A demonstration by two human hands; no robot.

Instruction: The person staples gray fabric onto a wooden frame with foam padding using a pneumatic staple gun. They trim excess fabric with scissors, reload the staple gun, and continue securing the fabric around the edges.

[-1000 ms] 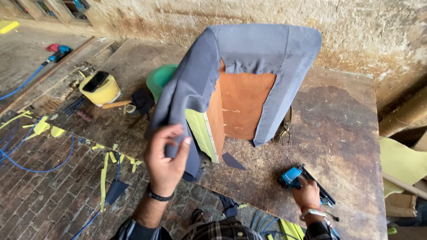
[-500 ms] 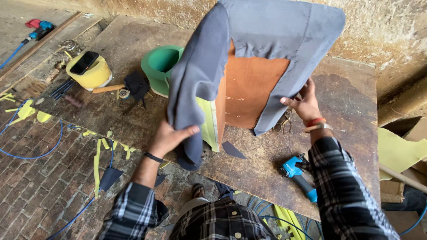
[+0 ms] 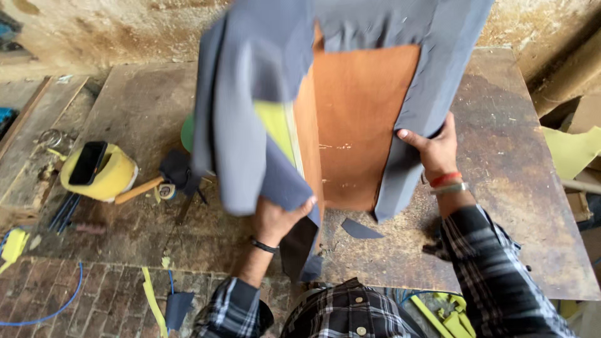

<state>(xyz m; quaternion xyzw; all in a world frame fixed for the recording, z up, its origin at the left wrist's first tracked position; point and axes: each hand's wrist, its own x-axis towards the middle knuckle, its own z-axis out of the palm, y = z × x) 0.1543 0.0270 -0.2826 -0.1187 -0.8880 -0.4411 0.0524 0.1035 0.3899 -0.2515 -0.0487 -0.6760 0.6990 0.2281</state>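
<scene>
Gripping the grey fabric cover point(image 3: 250, 125) with both hands: left hand point(image 3: 278, 219) closed on its lower left flap, right hand point(image 3: 435, 150) pinching its right edge against the orange wooden panel point(image 3: 363, 119). The one panel stands upright on the table point(image 3: 513, 188), wrapped in the cover, yellow foam point(image 3: 275, 125) showing at its left side. The cover blocks most of a green container point(image 3: 186, 133) behind. One loose grey scrap point(image 3: 360, 230) lies on the table just below the panel. At left: one yellow roll point(image 3: 116, 178) with a dark phone point(image 3: 87, 163) on top, one wooden-handled tool point(image 3: 138, 189). Yellow strips point(image 3: 153, 300) and a blue cable point(image 3: 56, 310) on the brick floor point(image 3: 75, 294).
</scene>
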